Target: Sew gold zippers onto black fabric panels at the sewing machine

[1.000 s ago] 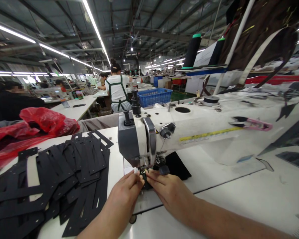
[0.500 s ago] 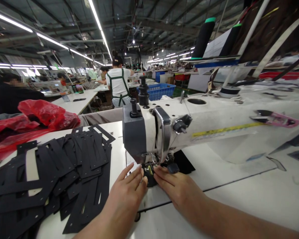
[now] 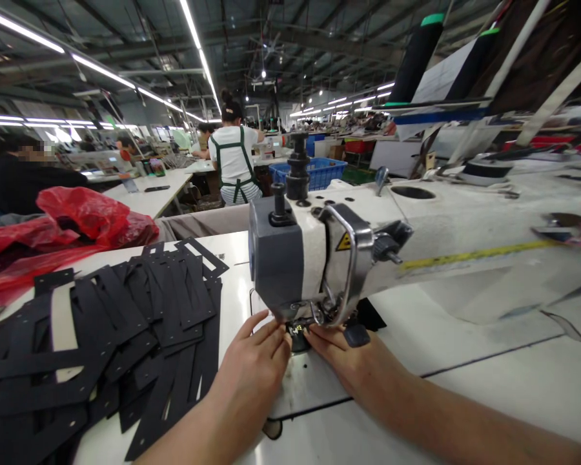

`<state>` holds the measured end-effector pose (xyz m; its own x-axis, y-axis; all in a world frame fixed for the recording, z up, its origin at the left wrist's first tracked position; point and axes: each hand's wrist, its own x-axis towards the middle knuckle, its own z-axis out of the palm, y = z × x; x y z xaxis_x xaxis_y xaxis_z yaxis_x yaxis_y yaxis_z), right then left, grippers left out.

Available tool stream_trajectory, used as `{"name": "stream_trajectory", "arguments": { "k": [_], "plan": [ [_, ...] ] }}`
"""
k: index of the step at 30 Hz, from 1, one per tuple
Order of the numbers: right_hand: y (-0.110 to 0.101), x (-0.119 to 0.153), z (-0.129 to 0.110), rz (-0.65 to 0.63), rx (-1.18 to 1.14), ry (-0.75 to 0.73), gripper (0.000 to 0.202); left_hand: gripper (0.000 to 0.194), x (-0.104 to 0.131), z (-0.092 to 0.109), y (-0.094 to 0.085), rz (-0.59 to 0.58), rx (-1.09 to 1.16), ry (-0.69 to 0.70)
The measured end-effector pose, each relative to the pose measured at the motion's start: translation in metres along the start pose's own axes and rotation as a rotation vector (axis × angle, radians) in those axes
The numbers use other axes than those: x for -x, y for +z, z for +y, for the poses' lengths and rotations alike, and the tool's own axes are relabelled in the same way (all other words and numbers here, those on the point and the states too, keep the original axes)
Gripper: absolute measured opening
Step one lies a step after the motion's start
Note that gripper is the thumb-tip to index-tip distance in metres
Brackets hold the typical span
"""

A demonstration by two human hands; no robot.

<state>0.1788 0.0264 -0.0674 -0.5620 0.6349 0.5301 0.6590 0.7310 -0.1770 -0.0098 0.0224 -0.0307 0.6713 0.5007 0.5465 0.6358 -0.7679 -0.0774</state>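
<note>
My left hand (image 3: 259, 361) lies at the left of the sewing machine's (image 3: 278, 258) presser foot, fingers close together and pressing on the edge of a small black piece (image 3: 299, 343). From the other side my right hand (image 3: 351, 358) reaches under the machine head, its fingertips down on the same piece. A little brassy or yellow detail shows between the two hands, too small to name. Fingers and machine parts hide most of the piece. Behind my right hand lies a flat black patch (image 3: 372, 315) on the white table.
Black strips and frames (image 3: 174, 303) are heaped at the left, beside a red plastic bag (image 3: 91, 219). Pink-handled snips (image 3: 569, 229) and a yellow tape measure (image 3: 465, 258) are on the machine arm. Thread cones (image 3: 414, 64) stand above. A co-worker (image 3: 235, 155) stands ahead, near a blue basket (image 3: 319, 173).
The camera view has shifted, so the machine appears farther right and nearer. Less of the black piece shows in front of the presser foot. Both hands stay beside it.
</note>
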Motion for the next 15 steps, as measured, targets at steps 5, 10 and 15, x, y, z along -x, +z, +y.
{"name": "stream_trajectory", "arguments": {
  "k": [5, 10, 15],
  "plan": [
    [0.007, -0.002, 0.003, 0.005, -0.007, 0.01, 0.017, 0.027, -0.001, -0.003, 0.002, 0.013, 0.0, -0.008],
    [0.013, -0.006, 0.0, 0.005, 0.003, 0.014, 0.017, 0.023, 0.001, -0.002, 0.004, 0.03, -0.003, -0.016],
    [-0.006, -0.011, -0.003, 0.003, 0.014, 0.0, 0.017, 0.013, 0.003, -0.004, 0.008, -0.003, 0.016, -0.068]
  ]
}}
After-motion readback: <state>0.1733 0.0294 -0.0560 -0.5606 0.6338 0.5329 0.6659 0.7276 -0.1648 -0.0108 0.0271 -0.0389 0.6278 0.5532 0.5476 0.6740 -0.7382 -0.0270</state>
